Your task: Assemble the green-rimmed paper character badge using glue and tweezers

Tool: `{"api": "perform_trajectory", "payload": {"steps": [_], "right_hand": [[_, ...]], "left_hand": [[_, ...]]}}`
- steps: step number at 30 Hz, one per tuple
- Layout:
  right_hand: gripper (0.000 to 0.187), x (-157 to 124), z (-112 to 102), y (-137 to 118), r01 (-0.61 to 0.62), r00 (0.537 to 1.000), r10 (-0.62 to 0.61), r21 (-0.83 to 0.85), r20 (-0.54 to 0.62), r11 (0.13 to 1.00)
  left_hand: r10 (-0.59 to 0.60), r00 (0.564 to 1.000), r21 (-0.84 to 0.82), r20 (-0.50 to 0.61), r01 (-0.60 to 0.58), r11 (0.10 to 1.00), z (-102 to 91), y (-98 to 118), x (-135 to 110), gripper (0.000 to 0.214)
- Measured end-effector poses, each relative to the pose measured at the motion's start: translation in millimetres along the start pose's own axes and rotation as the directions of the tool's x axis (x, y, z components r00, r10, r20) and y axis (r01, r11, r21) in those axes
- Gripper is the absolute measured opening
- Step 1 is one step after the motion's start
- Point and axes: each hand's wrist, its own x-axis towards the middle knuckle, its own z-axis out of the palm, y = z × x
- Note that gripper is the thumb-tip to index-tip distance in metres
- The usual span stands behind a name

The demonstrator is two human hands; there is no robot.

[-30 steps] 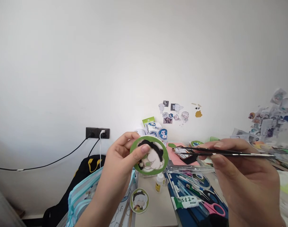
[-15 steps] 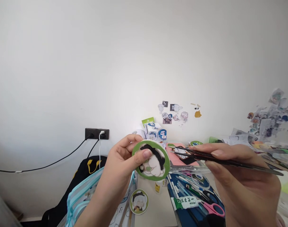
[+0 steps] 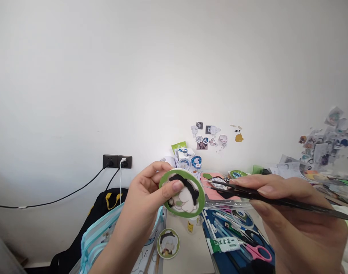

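My left hand (image 3: 144, 198) pinches a round green-rimmed cartoon cutout (image 3: 188, 201) between thumb and fingers, its face turned towards me and the thumb lying over the picture. Black tweezers (image 3: 254, 194) are gripped in my right hand (image 3: 302, 217). Their tips point left, slightly apart, close to the cutout's right edge, with nothing visible between them. On the beige board below lies a second round cutout (image 3: 168, 247) of a cartoon figure with a dark hat. A small bottle with a yellow label (image 3: 190, 226) stands behind it, partly covered by the held cutout.
Pens, pink-handled scissors (image 3: 259, 252) and a green-and-white tube (image 3: 225, 244) lie on a blue surface at right. A pale-blue-edged clear bag (image 3: 96, 232) is at left. Behind are a pink sheet (image 3: 212, 196), stickers on the wall and a socket (image 3: 117, 161) with cables.
My right hand and the tweezers have shifted slightly right and down. My left hand and the cutout in it stay almost still.
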Motion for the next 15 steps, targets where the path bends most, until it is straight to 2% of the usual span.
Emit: {"api": "perform_trajectory", "payload": {"steps": [3, 8, 13, 15], "right_hand": [[0.019, 0.3, 4.4, -1.8, -0.025, 0.999, 0.026, 0.009, -0.029, 1.0], [0.017, 1.0, 7.3, -3.0, -0.018, 1.0, 0.017, -0.043, -0.008, 0.999], [0.022, 2.7, -1.6, -4.3, 0.004, 0.998, -0.001, -0.049, 0.061, 0.999], [0.025, 3.9, -8.4, -4.5, 0.03, 0.99, -0.021, -0.064, 0.14, 0.997]], "left_hand": [[-0.002, 1.0, 0.002, 0.005, 0.002, 1.0, 0.0, 0.4, 0.0, 0.025], [0.004, 1.0, 0.022, 0.0, -0.004, 1.0, 0.5, 0.2, 1.1, 0.025], [0.085, 0.996, 0.047, 0.01, -0.085, 0.995, 0.7, 1.6, 4.3, 0.021], [0.145, 0.989, 0.065, 0.025, -0.146, 0.987, -0.4, 2.7, 4.7, 0.021]]}}
